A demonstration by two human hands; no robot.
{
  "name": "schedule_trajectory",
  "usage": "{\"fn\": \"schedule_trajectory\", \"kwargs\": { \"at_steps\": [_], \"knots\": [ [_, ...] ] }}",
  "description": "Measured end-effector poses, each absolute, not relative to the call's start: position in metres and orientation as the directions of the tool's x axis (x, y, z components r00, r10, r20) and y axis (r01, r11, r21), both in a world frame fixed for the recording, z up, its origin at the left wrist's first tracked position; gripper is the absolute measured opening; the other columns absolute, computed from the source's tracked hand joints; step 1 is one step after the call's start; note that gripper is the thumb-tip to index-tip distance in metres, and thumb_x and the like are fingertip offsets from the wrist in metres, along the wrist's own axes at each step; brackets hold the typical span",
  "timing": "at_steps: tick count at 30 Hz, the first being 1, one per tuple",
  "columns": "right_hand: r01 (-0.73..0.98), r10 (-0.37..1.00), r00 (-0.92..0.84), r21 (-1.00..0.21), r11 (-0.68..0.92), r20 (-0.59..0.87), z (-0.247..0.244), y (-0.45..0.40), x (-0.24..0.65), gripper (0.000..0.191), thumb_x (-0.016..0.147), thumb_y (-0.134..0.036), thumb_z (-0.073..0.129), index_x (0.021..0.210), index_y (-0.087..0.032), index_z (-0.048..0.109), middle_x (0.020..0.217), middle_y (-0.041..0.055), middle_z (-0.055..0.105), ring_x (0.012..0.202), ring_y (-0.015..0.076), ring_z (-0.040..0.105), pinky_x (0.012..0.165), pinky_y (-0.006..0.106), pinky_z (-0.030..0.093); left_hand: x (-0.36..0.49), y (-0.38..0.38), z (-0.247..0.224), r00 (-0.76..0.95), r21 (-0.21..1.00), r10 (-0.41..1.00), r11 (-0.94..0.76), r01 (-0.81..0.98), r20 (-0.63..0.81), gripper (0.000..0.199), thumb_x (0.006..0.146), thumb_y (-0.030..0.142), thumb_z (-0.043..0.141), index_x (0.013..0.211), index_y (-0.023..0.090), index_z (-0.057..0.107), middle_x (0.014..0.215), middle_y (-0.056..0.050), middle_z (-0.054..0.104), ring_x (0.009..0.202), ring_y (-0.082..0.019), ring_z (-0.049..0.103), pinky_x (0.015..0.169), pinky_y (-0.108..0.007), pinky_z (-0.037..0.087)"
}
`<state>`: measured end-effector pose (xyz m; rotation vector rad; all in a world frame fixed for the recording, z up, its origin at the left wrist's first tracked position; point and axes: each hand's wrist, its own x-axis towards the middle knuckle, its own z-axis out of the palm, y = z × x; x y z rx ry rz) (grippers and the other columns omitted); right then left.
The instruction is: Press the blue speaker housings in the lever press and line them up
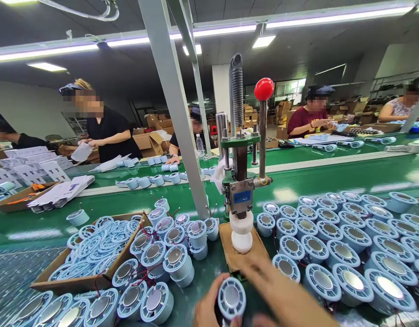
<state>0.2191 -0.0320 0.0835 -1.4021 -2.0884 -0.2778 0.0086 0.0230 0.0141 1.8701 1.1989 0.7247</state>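
Observation:
Low in the head view, my left hand [207, 304] is closed around a light blue round plastic housing with a silver disc in its face [231, 297]. My right hand [272, 284] is just to the right of it, in front of the press, and motion smears its fingers. Directly beyond both hands stands a hand press [241, 195] with a red-knobbed lever [263, 91]. Its white round head rests against a white round block [241, 241] on a brown cardboard pad [226, 240].
Many similar blue housings stand in rows on the right [342, 252] and in stacks on the left [177, 261]. A cardboard box [42, 284] holds light blue rings [100, 243]. A grey post [177, 104] rises behind the press. Several co-workers sit or stand across the green bench [332, 175].

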Motion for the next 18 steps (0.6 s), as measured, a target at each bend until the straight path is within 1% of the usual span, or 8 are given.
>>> {"fn": "schedule_trajectory", "kwargs": {
  "at_steps": [2, 3, 6, 8, 10, 13, 15, 18],
  "knots": [
    [0.907, 0.654, -0.182, -0.133, 0.401, 0.734, 0.165, -0.011, 0.25, 0.058, 0.08, -0.02, 0.06, 0.138, -0.017, 0.05, 0.136, 0.012, 0.055, 0.122, 0.027, 0.058, 0.097, 0.042, 0.055, 0.018, 0.041, 0.046, 0.323, 0.836, 0.942, -0.252, 0.487, 0.096, 0.064, 0.062, 0.027, 0.066, 0.126, 0.022, 0.06, 0.117, -0.007, 0.07, 0.11, -0.03, 0.064, 0.101, -0.04, 0.049],
    [0.913, 0.571, -0.12, -0.136, 0.385, 0.812, 0.207, 0.003, 0.264, 0.052, 0.083, -0.021, 0.059, 0.135, -0.015, 0.053, 0.132, 0.0116, 0.057, 0.123, 0.0263, 0.056, 0.103, 0.044, 0.05, 0.026, 0.051, 0.062, 0.29, 0.847, 0.948, -0.26, 0.464, 0.132, 0.061, 0.063, 0.025, 0.064, 0.124, 0.021, 0.06, 0.119, -0.007, 0.069, 0.112, -0.03, 0.063, 0.104, -0.042, 0.046],
    [0.908, 0.407, 0.05, -0.211, 0.361, 0.912, 0.315, 0.056, 0.294, 0.051, 0.091, -0.024, 0.05, 0.138, -0.005, 0.048, 0.13, 0.0118, 0.055, 0.124, 0.0228, 0.051, 0.106, 0.036, 0.04, 0.053, 0.077, 0.095, 0.306, 0.908, 0.933, -0.287, 0.304, 0.192, 0.056, 0.064, 0.023, 0.065, 0.119, 0.016, 0.061, 0.119, -0.01, 0.068, 0.113, -0.031, 0.061, 0.105, -0.044, 0.043],
    [0.838, 0.436, 0.153, -0.35, 0.418, 0.887, 0.356, 0.094, 0.302, 0.053, 0.094, -0.027, 0.037, 0.137, 0.002, 0.045, 0.119, 0.0102, 0.059, 0.112, 0.0166, 0.058, 0.097, 0.029, 0.041, 0.072, 0.092, 0.1, 0.375, 0.933, 0.903, -0.3, 0.197, 0.211, 0.056, 0.064, 0.023, 0.066, 0.119, 0.014, 0.061, 0.119, -0.012, 0.068, 0.11, -0.03, 0.062, 0.102, -0.042, 0.045],
    [0.707, 0.552, 0.179, -0.497, 0.504, 0.814, 0.373, 0.127, 0.304, 0.048, 0.095, -0.024, 0.031, 0.124, 0.007, 0.054, 0.096, 0.007, 0.065, 0.084, 0.0072, 0.064, 0.084, 0.024, 0.047, 0.086, 0.102, 0.097, 0.442, 0.946, 0.87, -0.3, 0.126, 0.217, 0.057, 0.064, 0.023, 0.067, 0.12, 0.013, 0.06, 0.118, -0.011, 0.068, 0.106, -0.027, 0.063, 0.098, -0.038, 0.048],
    [0.562, 0.648, 0.166, -0.611, 0.557, 0.744, 0.378, 0.151, 0.302, 0.035, 0.094, -0.016, 0.035, 0.102, 0.003, 0.063, 0.076, 0.0047, 0.064, 0.054, 0.0005, 0.056, 0.065, 0.02, 0.051, 0.094, 0.109, 0.088, 0.5, 0.959, 0.839, -0.278, 0.058, 0.213, 0.053, 0.065, 0.023, 0.07, 0.117, 0.013, 0.061, 0.114, -0.011, 0.07, 0.103, -0.026, 0.064, 0.095, -0.036, 0.048],
    [0.555, 0.626, 0.209, -0.618, 0.557, 0.752, 0.376, 0.142, 0.301, 0.034, 0.094, -0.015, 0.036, 0.102, 0.001, 0.065, 0.08, 0.0053, 0.064, 0.052, 0.0002, 0.054, 0.062, 0.02, 0.051, 0.092, 0.109, 0.083, 0.516, 0.966, 0.832, -0.258, 0.036, 0.203, 0.051, 0.066, 0.024, 0.072, 0.114, 0.012, 0.063, 0.114, -0.011, 0.07, 0.104, -0.027, 0.063, 0.097, -0.037, 0.047],
    [0.597, 0.55, 0.239, -0.568, 0.567, 0.8, 0.359, 0.087, 0.295, 0.037, 0.096, -0.019, 0.037, 0.108, -0.002, 0.067, 0.09, 0.0056, 0.065, 0.062, 0.003, 0.061, 0.063, 0.018, 0.049, 0.087, 0.105, 0.075, 0.534, 0.972, 0.822, -0.234, 0.002, 0.197, 0.056, 0.069, 0.029, 0.074, 0.121, 0.014, 0.059, 0.122, -0.012, 0.067, 0.112, -0.028, 0.06, 0.104, -0.04, 0.044]
  ]
}}
